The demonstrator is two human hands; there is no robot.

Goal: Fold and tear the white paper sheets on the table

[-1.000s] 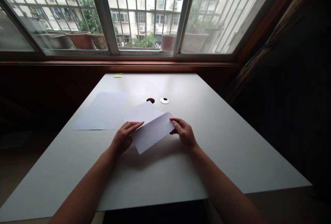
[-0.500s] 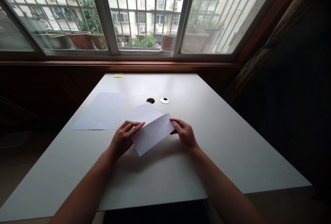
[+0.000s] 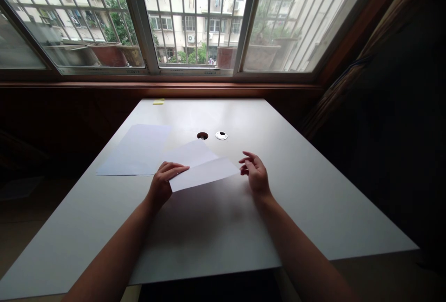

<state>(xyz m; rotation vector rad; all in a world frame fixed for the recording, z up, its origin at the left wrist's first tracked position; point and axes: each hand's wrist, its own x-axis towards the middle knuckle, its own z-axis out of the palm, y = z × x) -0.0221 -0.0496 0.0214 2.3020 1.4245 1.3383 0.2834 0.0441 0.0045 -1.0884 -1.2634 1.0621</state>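
Note:
A white sheet of paper (image 3: 204, 175) with a crease across it is in the middle of the desk, its near flap raised off the surface. My left hand (image 3: 163, 182) grips the flap's left end, fingers on top and the thumb hidden. Beside the flap's right corner is my right hand (image 3: 258, 177), fingers loosely bent and apart, with the fingertips at or just off the corner. Left of the creased sheet, more white paper (image 3: 135, 148) lies flat on the desk.
The white desk (image 3: 324, 204) stands against a barred window. Toward its far side are a round cable hole (image 3: 202, 135) and a loose-looking round cover (image 3: 221, 135). A yellow sticky note (image 3: 159, 101) is at the far left edge. A dark curtain (image 3: 348, 74) hangs on the right.
My right hand has let go of the flap's right end and moved slightly right, its fingers spreading. The flap has tipped lower and flatter, and my left hand has shifted a little left.

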